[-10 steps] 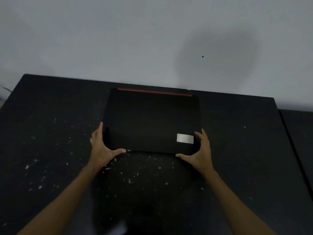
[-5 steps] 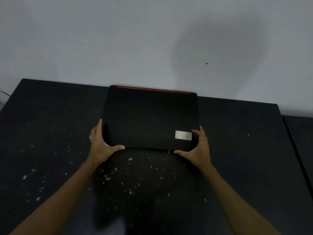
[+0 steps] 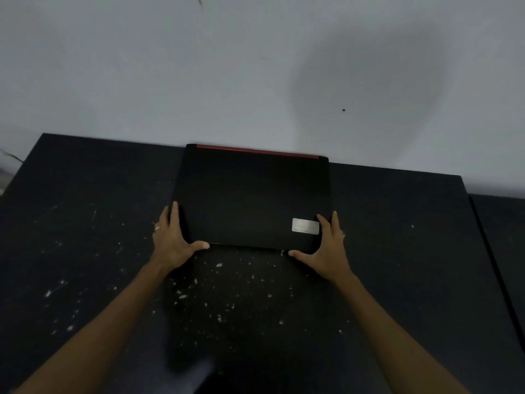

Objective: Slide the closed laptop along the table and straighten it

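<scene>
**Head view: both hands on the closed laptop at the wall**

Head view, looking down, and the closed laptop [image 3: 251, 197] lies flat on the black table [image 3: 85, 237], lid black, a red strip [image 3: 257, 151] along its far edge. That far edge sits right at the back of the table by the grey wall [image 3: 170, 66]; whether it touches the wall, the picture does not settle. The near edge is faint, black on black, just a thin line in the dim light.

Left hand [image 3: 173, 241] is at the near-left corner: fingers laid up along the left side, thumb hooked across the front edge. It is pressed against the laptop, not closed into a fist, bracing the corner. There's a ring on one finger. Right hand [image 3: 326, 245] mirrors it at the near-right corner, fingers along the right side, thumb along the front, again splayed and bracing the edge. Its fingertips lie just beside a pale silver sticker [image 3: 305, 226]; any print on it is too blurred to read.

White flecks [image 3: 218, 291] scatter across the tabletop in front of the laptop. Both forearms run out of the bottom corners. A second dark surface [image 3: 505, 237] shows at far right, cut off by the edge. A blurred pale shape at bottom centre is unidentifiable.
</scene>
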